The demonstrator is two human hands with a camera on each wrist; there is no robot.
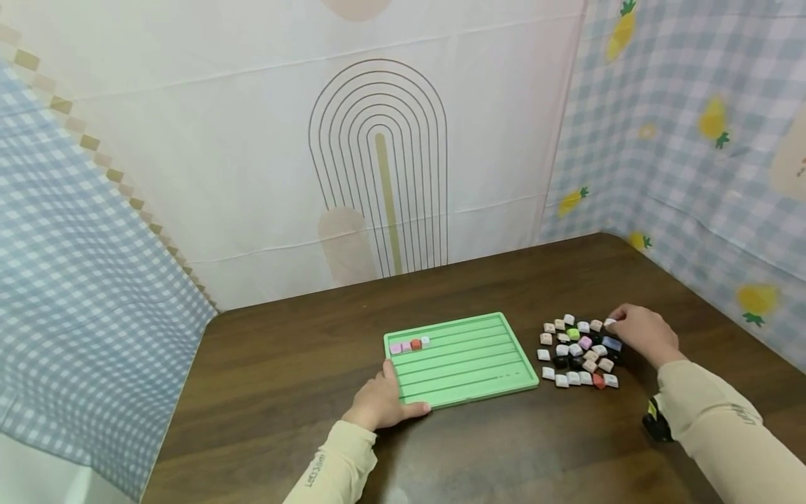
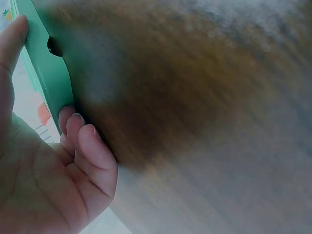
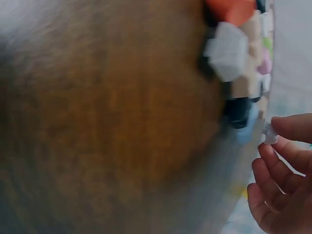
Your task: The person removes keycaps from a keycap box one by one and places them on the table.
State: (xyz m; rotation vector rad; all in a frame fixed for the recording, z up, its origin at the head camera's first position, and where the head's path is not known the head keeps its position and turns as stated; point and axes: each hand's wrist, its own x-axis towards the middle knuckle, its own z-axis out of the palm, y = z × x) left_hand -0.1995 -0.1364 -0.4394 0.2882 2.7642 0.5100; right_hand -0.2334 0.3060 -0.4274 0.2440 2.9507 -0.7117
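Observation:
My left hand (image 1: 380,400) holds the near left corner of a green ridged tray (image 1: 466,400), thumb along the front edge and fingers at the left side. In the left wrist view the fingers curl against the edge of the tray (image 2: 45,58). A short row of keycaps, two pink, one red (image 1: 415,344) and one white (image 1: 425,342), sits in the tray's upper left. My right hand (image 1: 645,332) pinches a white keycap (image 3: 270,134) between thumb and index finger. It is at the far right of a group of loose keycaps (image 1: 576,349).
The loose keycaps are white, beige and black, with a green one (image 1: 572,334), a purple one (image 1: 585,343), a blue one (image 1: 611,343) and a red one (image 1: 598,381). All lie on a brown wooden table (image 1: 283,378), with patterned cloth (image 1: 264,140) hanging behind.

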